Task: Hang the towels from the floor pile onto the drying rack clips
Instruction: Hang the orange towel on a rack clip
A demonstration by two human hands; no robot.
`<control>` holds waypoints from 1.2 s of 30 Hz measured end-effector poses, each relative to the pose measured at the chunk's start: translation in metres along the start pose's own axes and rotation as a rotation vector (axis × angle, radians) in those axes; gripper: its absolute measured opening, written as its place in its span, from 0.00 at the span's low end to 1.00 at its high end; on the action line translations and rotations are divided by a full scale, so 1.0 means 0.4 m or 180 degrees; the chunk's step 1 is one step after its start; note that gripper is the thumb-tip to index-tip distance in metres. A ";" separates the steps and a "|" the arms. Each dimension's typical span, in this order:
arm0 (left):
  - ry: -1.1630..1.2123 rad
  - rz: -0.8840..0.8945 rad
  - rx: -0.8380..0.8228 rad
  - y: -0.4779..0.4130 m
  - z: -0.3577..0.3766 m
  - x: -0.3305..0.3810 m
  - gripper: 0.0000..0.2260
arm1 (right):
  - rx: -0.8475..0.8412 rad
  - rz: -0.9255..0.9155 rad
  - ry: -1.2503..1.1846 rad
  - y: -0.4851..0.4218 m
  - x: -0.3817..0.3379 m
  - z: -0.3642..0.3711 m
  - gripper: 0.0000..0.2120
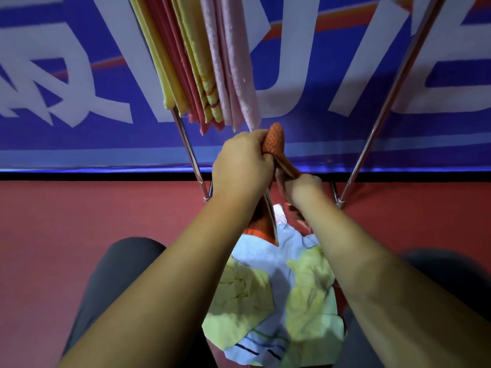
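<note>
**Orange towel stretched between two hands below the rack**

Both arms reach forward from six o'clock. The left hand (243, 163) is fisted tight around the upper end of a coarse orange terry towel (275, 140), whose bunched tip pokes out past the knuckles toward twelve o'clock. The right hand (301, 188), just at four o'clock of the left, has its fingers closed on the same towel lower down, so a taut band of cloth runs between the two grips. The rest of the orange cloth hangs under the left wrist.

At twelve o'clock, yellow, coral and pale pink towels (210, 62) hang in a tight row from the chrome-tubed drying rack (393, 88); its clips are out of sight. At six o'clock, between the person's dark-trousered knees, the floor pile of crumpled lime-green and light blue towels (276, 293) lies on the red floor (79, 208).
</note>
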State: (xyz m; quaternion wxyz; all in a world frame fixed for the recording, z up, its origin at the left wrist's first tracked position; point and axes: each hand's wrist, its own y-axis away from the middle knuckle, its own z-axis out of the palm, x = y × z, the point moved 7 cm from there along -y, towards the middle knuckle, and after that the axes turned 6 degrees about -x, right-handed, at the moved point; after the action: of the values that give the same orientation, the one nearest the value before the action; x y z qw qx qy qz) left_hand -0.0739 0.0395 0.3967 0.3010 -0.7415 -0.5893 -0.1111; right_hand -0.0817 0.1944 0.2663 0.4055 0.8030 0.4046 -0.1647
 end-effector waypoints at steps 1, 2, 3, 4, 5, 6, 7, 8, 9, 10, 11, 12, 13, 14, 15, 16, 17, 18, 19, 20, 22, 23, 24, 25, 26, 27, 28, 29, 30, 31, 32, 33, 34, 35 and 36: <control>-0.0110 -0.0022 -0.0069 0.000 -0.019 0.015 0.15 | 0.0330 -0.0202 0.0176 0.013 -0.008 -0.028 0.28; -0.0169 -0.0040 -0.0140 -0.003 -0.036 0.025 0.16 | 0.0593 -0.0414 0.0089 0.032 -0.015 -0.054 0.27; -0.0191 -0.0068 -0.0217 -0.007 -0.054 0.031 0.18 | 0.0850 -0.0740 -0.0099 0.055 -0.024 -0.083 0.25; -0.0204 -0.0106 -0.0291 -0.013 -0.072 0.035 0.18 | 0.1034 -0.1116 -0.0175 0.074 -0.041 -0.105 0.21; -0.0226 -0.0143 -0.0361 -0.019 -0.090 0.038 0.16 | 0.1132 -0.1431 -0.0200 0.098 -0.056 -0.125 0.18; -0.0255 -0.0178 -0.0426 -0.023 -0.106 0.039 0.13 | 0.1158 -0.1646 -0.0196 0.113 -0.064 -0.137 0.16; -0.0269 -0.0189 -0.0497 -0.024 -0.122 0.043 0.12 | 0.1132 -0.1742 -0.0258 0.134 -0.072 -0.149 0.16; -0.0257 -0.0174 -0.0583 -0.024 -0.136 0.048 0.12 | 0.1080 -0.1758 -0.0358 0.151 -0.078 -0.161 0.16; -0.0208 -0.0121 -0.0683 -0.021 -0.147 0.056 0.15 | 0.1056 -0.1751 -0.0440 0.167 -0.085 -0.178 0.15; -0.0148 -0.0047 -0.0781 -0.015 -0.159 0.066 0.18 | 0.1041 -0.1764 -0.0458 0.186 -0.094 -0.197 0.15; -0.0103 0.0062 -0.0849 -0.009 -0.171 0.076 0.22 | 0.1041 -0.1769 -0.0424 0.205 -0.104 -0.217 0.13; -0.0087 0.0211 -0.0851 -0.004 -0.185 0.090 0.26 | 0.1033 -0.1795 -0.0389 0.225 -0.117 -0.240 0.12; -0.0109 0.0394 -0.0782 0.000 -0.202 0.104 0.28 | 0.1030 -0.1815 -0.0386 0.248 -0.133 -0.266 0.11; -0.0148 0.0551 -0.0664 0.002 -0.218 0.117 0.30 | 0.1032 -0.1841 -0.0385 0.268 -0.150 -0.290 0.10; -0.0174 0.0666 -0.0518 0.003 -0.237 0.131 0.30 | 0.1037 -0.1894 -0.0368 0.290 -0.173 -0.317 0.10; -0.0208 0.0716 -0.0375 0.001 -0.251 0.138 0.30 | 0.1037 -0.1956 -0.0322 0.306 -0.196 -0.336 0.10; -0.0250 0.0735 -0.0213 -0.001 -0.271 0.147 0.29 | 0.1057 -0.2006 -0.0246 0.326 -0.223 -0.355 0.10; -0.0334 0.0719 -0.0046 -0.005 -0.290 0.154 0.27 | 0.1096 -0.2063 -0.0149 0.348 -0.252 -0.373 0.10; -0.0436 0.0665 0.0098 -0.013 -0.311 0.164 0.25 | 0.1135 -0.2102 -0.0053 0.369 -0.283 -0.392 0.10; -0.0537 0.0593 0.0197 -0.022 -0.321 0.168 0.23 | 0.1192 -0.2135 0.0036 0.385 -0.308 -0.405 0.10; -0.0624 0.0523 0.0327 -0.045 -0.353 0.185 0.20 | 0.1269 -0.2191 0.0203 0.429 -0.373 -0.435 0.10; -0.0651 0.0549 0.0364 -0.056 -0.367 0.199 0.19 | 0.1281 -0.2228 0.0276 0.448 -0.406 -0.447 0.09; -0.0682 0.0584 0.0410 -0.070 -0.380 0.212 0.17 | 0.1300 -0.2278 0.0346 0.464 -0.438 -0.457 0.09; -0.0716 0.0597 0.0467 -0.085 -0.398 0.224 0.14 | 0.1328 -0.2304 0.0451 0.478 -0.469 -0.465 0.10; -0.0778 0.0588 0.0516 -0.101 -0.417 0.234 0.12 | 0.1383 -0.2311 0.0575 0.490 -0.497 -0.474 0.12; -0.0844 0.0561 0.0546 -0.118 -0.436 0.243 0.11 | 0.1449 -0.2309 0.0684 0.500 -0.523 -0.483 0.13; -0.0905 0.0519 0.0555 -0.137 -0.454 0.247 0.10 | 0.1533 -0.2314 0.0766 0.506 -0.545 -0.494 0.13; -0.0954 0.0465 0.0573 -0.160 -0.479 0.254 0.10 | 0.1635 -0.2349 0.0855 0.512 -0.569 -0.506 0.12; -0.0994 0.0397 0.0572 -0.181 -0.498 0.251 0.10 | 0.1750 -0.2400 0.0963 0.516 -0.590 -0.517 0.09; -0.1031 0.0319 0.0557 -0.206 -0.519 0.254 0.11 | 0.1861 -0.2464 0.1068 0.519 -0.608 -0.528 0.07; -0.1062 0.0251 0.0531 -0.232 -0.538 0.253 0.13 | 0.1970 -0.2539 0.1163 0.520 -0.625 -0.539 0.07; -0.1105 0.0184 0.0468 -0.254 -0.560 0.256 0.15 | 0.2070 -0.2611 0.1258 0.522 -0.643 -0.548 0.08; -0.1146 0.0135 0.0401 -0.278 -0.581 0.261 0.18 | 0.2159 -0.2690 0.1334 0.525 -0.659 -0.557 0.10; -0.1179 0.0102 0.0361 -0.299 -0.599 0.266 0.19 | 0.2229 -0.2766 0.1379 0.527 -0.674 -0.565 0.12; -0.1182 0.0069 0.0348 -0.318 -0.619 0.269 0.19 | 0.2291 -0.2831 0.1404 0.527 -0.691 -0.572 0.13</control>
State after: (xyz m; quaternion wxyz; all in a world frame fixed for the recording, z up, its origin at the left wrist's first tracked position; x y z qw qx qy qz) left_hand -0.1162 -0.0009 0.6893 0.2281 -0.7380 -0.6319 0.0631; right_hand -0.1021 0.1586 0.6805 -0.0920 0.6589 0.6943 -0.2744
